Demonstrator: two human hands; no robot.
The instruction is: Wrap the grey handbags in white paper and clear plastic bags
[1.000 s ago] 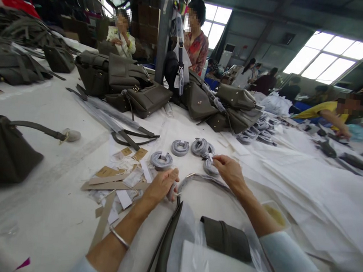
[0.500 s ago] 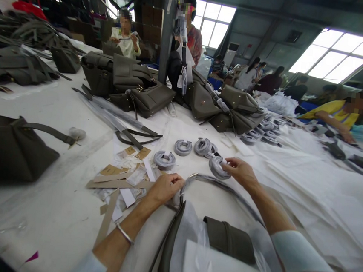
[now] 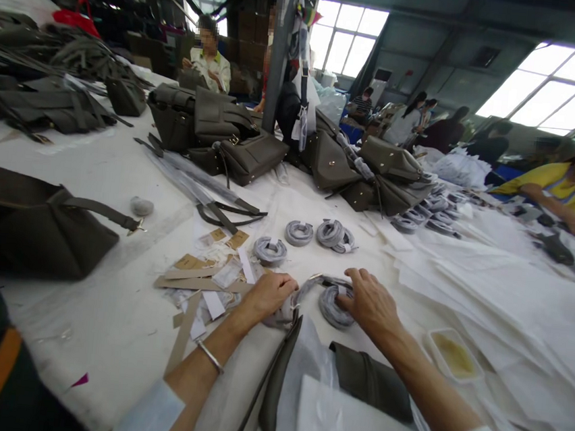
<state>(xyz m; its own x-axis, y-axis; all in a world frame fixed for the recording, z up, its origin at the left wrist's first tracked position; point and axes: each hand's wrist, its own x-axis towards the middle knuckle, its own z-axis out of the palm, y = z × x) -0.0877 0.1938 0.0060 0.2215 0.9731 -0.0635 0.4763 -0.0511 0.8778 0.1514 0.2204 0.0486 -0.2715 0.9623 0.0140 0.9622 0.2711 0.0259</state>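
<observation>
My left hand [image 3: 270, 296] is closed at the upper left of an open bag [image 3: 279, 384], pinching the wrapped handle [image 3: 302, 290] near its end. Fingers of my right hand [image 3: 368, 298] are closed on a coiled, plastic-wrapped strap [image 3: 334, 308], which hangs or rests inside the handle's loop. The bag holds white paper, clear plastic and a dark green-grey leather flap [image 3: 370, 381]. Just beyond my hands lie more wrapped coils [image 3: 299, 233]. Left of my left hand is a pile of tags [image 3: 195, 276] and paper strips.
Another bag [image 3: 37, 225] stands at the left. Loose straps [image 3: 203, 187] and a row of bags [image 3: 252, 154] lie farther back by a post [image 3: 280, 52]. White sheets [image 3: 493, 296] and a small dish [image 3: 454, 355] are at the right. A person in yellow [image 3: 559, 191] works at the far right.
My right hand has brought the coiled strap nearer, from beyond the handle to inside its loop. My left hand stays at the handle. The small dish has come into view.
</observation>
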